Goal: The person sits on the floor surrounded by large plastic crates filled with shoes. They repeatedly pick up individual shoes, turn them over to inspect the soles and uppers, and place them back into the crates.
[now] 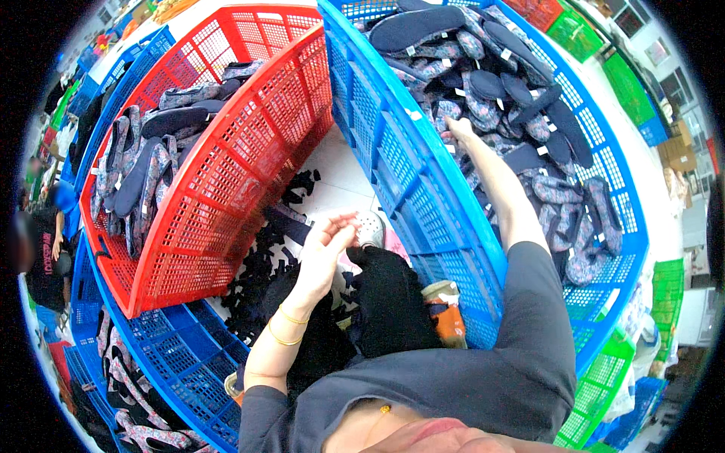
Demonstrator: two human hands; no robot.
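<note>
My right hand [459, 131] reaches over the near side of a large blue basket [411, 170]. Its fingers are bent together at a floral slipper [444, 113] by the basket wall; their tips are partly hidden. Around it lie many dark-soled slippers [415, 29] with flowered uppers and small white tags, heaped loosely. In front of my body, above my lap, my left hand [330, 238] is raised with loosely bent fingers apart and nothing in them. To its left stands a red basket [226, 174], tilted, with more of the same slippers [143, 162] in it.
Under the red basket is another blue basket [177, 351]. Black scraps [257, 275] litter the floor between the baskets, near a light clog [370, 228] on a foot. At the far left is another person [49, 249]. Green crates [630, 87] stand at the right.
</note>
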